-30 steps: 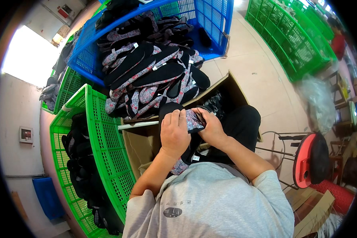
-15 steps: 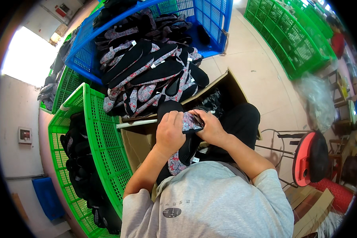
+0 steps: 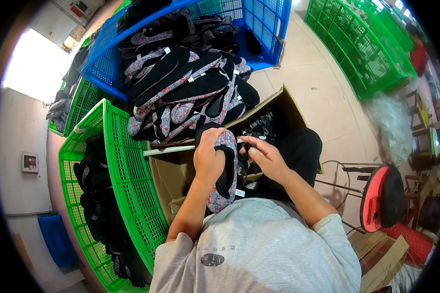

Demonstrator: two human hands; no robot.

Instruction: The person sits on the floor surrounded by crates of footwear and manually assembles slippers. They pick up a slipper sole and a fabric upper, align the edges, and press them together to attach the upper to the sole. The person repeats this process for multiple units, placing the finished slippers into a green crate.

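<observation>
My left hand (image 3: 208,158) grips a floral slipper with a black lining (image 3: 225,176), held upright over the open cardboard box (image 3: 171,178). Just to its right, my right hand (image 3: 262,156) hovers with fingers pinched together, a thumb's width from the slipper's edge; whether it holds something small I cannot tell. A white tag hangs near the slipper's lower end. Ahead lies a heap of similar floral and black slippers (image 3: 186,93) spilling out of a blue crate (image 3: 259,29).
A green crate (image 3: 127,185) of dark slippers stands at my left. More green crates (image 3: 371,53) line the far right. A red stool (image 3: 376,198) and a clear plastic bag (image 3: 391,127) sit on the floor at my right.
My right hand has come off the slipper and moved slightly right. The left hand now holds the slipper alone, turned so its black lining shows.
</observation>
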